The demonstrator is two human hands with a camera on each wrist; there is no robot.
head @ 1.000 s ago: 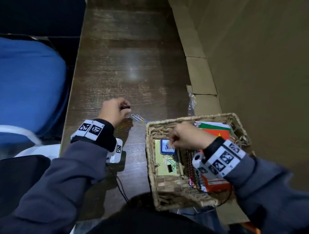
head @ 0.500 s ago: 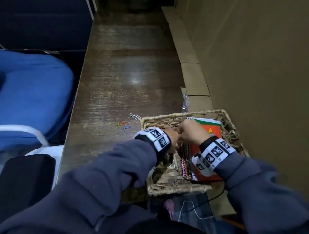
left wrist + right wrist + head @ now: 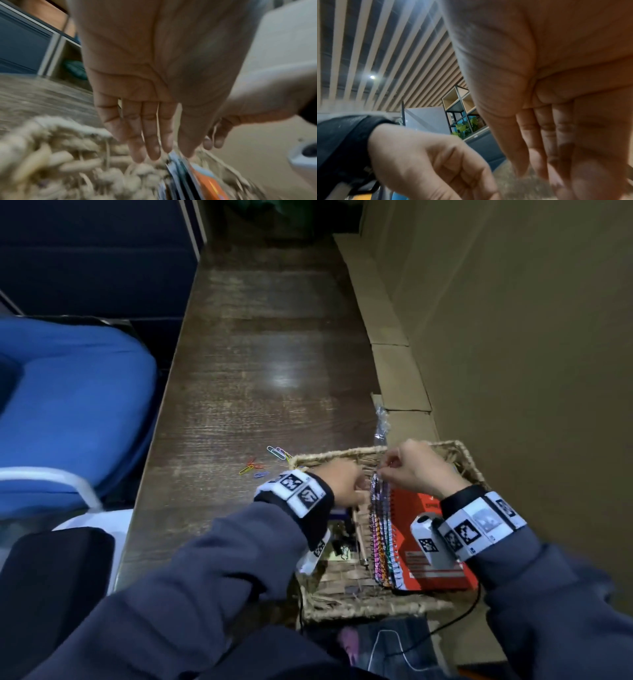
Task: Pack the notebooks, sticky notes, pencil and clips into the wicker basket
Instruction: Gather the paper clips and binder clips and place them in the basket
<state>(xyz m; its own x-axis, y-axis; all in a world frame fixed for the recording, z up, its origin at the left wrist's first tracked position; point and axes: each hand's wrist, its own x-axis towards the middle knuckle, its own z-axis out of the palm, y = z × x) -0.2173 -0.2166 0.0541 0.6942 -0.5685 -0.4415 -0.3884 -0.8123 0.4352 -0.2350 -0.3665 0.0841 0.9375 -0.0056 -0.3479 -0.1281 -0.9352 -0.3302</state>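
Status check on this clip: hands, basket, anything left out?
Left hand open, right hand at the notebooks, grip unclear. Notebooks in wicker basket. Paper clips on table beside it.

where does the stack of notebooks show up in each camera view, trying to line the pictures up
Head: the notebooks stand on edge in the right half of the wicker basket, orange cover facing right, lower centre-right.
Left wrist: bottom centre-right, blurred page edges and orange cover, just below the left hand's fingertips.
Right wrist: not in it.
Shared landmark: the basket's woven rim, in the head and left wrist views.
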